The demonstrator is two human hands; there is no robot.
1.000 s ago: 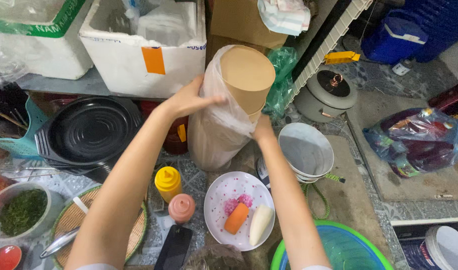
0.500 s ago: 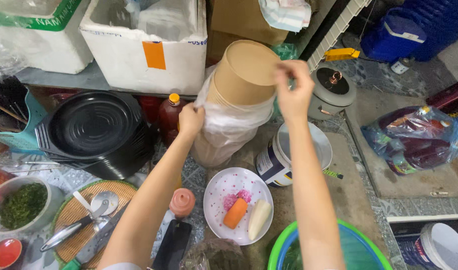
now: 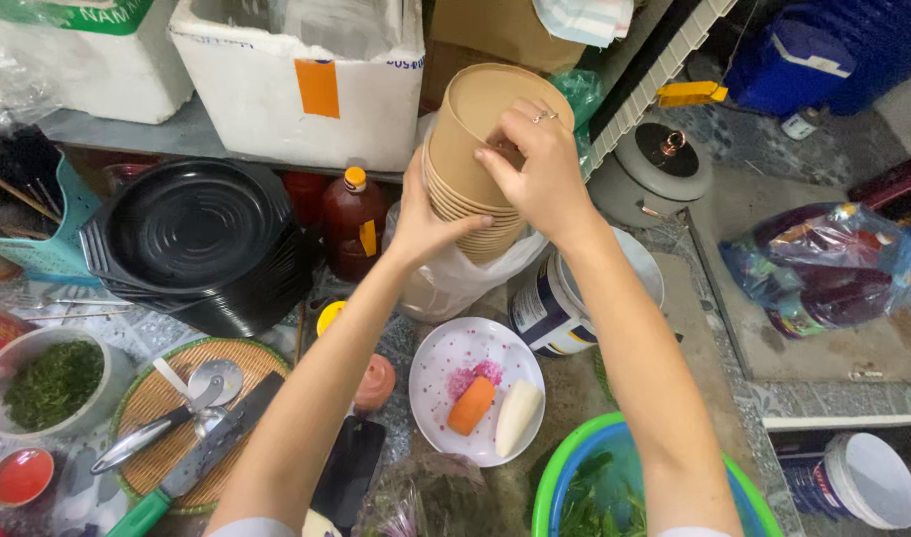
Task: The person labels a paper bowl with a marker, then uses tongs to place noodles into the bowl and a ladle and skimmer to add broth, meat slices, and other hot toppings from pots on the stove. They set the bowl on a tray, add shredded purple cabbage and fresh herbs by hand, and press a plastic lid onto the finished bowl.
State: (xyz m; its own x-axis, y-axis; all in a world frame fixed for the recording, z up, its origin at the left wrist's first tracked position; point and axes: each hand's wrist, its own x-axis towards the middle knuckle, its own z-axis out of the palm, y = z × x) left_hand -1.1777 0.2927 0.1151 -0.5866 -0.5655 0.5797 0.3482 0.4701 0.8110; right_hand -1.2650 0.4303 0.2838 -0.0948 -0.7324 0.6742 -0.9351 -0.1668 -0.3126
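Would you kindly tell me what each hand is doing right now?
Left hand: closed around the side of the tall stack of brown paper bowls.
Right hand: fingers pinching the rim of the top bowl.

A patterned counter [image 3: 744, 398] bears a white plate [image 3: 480, 390] and black lids [image 3: 192, 239].

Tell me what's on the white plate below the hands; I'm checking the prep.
On the white plate lie an orange carrot piece, a pale white vegetable piece and a small pink heap. Whatever lies under them is covered.
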